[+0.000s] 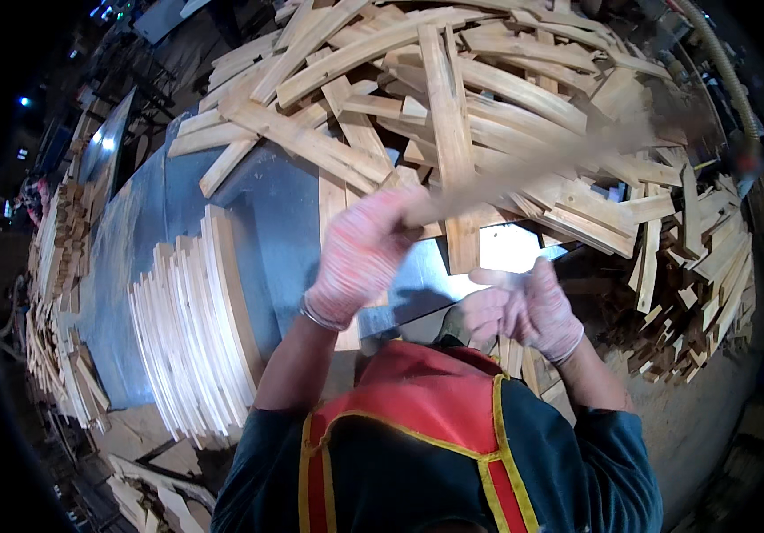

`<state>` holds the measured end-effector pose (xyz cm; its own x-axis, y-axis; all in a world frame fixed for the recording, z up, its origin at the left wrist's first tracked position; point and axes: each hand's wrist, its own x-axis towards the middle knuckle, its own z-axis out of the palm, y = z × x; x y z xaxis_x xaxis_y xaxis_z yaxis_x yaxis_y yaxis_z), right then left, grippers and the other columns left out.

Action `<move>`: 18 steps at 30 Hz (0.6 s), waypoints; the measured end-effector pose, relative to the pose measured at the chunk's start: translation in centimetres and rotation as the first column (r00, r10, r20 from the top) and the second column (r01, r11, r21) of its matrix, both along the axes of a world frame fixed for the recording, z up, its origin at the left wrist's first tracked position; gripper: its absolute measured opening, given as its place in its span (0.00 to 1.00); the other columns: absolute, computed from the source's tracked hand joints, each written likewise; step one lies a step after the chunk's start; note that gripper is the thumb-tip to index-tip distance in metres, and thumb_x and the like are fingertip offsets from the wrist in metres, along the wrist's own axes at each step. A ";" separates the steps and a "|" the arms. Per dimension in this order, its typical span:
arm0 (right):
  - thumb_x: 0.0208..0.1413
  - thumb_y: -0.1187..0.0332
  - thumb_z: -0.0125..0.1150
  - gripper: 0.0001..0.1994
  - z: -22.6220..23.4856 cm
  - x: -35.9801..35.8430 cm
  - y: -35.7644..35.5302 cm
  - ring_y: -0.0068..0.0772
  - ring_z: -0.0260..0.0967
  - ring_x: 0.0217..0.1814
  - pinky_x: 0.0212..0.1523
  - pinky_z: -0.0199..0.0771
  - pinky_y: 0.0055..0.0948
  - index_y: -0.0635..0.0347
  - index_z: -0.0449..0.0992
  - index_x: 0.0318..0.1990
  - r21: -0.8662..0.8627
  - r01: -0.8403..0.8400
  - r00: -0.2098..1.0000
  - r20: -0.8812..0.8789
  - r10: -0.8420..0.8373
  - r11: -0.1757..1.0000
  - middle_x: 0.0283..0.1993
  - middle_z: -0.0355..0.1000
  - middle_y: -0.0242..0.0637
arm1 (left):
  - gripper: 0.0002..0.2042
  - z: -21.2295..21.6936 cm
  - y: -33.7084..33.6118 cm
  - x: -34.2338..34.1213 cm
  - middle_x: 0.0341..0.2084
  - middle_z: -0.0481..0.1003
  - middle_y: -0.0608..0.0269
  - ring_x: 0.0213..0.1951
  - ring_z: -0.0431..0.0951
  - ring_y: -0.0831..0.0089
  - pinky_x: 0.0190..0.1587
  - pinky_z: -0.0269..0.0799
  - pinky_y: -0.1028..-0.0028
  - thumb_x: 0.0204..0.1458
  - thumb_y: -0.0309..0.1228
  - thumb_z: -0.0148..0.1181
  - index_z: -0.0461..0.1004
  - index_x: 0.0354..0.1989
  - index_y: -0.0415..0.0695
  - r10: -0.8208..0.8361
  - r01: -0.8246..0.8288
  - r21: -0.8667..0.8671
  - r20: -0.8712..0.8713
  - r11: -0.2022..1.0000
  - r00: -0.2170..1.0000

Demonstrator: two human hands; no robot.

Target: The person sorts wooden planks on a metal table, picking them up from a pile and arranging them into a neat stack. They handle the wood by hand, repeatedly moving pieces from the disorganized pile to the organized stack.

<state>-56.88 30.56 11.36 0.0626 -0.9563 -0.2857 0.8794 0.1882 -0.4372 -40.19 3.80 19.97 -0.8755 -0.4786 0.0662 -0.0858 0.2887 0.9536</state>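
My left hand (364, 253), in a pinkish-white knit glove, is closed round the near end of a wooden strip (524, 173). The strip slants away to the upper right over the wood pile and is smeared by motion. My right hand (533, 311), gloved alike, is lower and to the right, near the table's front edge. Its thumb points up and its fingers reach left, apart from each other; I see nothing held in it. Just beyond it, a loose board (450, 151) lies lengthwise with its near end at the table edge.
A large heap of wooden strips (506, 84) covers the far part of the metal table (271, 191). At the left stands an even row of strips (191, 333). More offcuts (702, 284) are piled at the right, and a ribbed hose (727, 67) hangs at the far right.
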 end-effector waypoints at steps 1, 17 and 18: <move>0.58 0.25 0.55 0.54 0.0 -0.3 0.3 0.42 0.73 0.66 0.66 0.73 0.42 0.70 0.64 0.72 -0.052 0.025 0.996 0.081 -0.021 0.998 0.66 0.73 0.52 | 0.17 -0.3 -0.2 0.1 0.51 0.80 0.55 0.52 0.80 0.60 0.63 0.73 0.63 0.53 0.23 0.62 0.80 0.53 0.43 -0.166 0.142 -0.299 -0.058 0.944 0.984; 0.55 0.71 0.73 0.34 3.7 -3.4 20.8 0.28 0.76 0.58 0.61 0.78 0.32 0.63 0.69 0.70 -0.093 0.958 0.138 -0.677 -0.723 0.270 0.59 0.78 0.36 | 0.44 -24.4 0.4 -11.2 0.70 0.64 0.44 0.69 0.65 0.53 0.72 0.60 0.59 0.55 0.32 0.71 0.53 0.77 0.32 0.484 -0.440 -0.366 0.036 0.820 0.874; 0.57 0.73 0.71 0.31 3.6 -5.2 24.2 0.29 0.77 0.56 0.59 0.80 0.34 0.62 0.70 0.69 -0.120 0.988 -0.027 -0.759 -0.650 0.100 0.59 0.78 0.35 | 0.39 -25.4 0.7 -12.6 0.65 0.68 0.45 0.63 0.70 0.55 0.68 0.66 0.60 0.56 0.32 0.69 0.58 0.73 0.32 0.449 -0.449 -0.031 0.014 0.893 0.893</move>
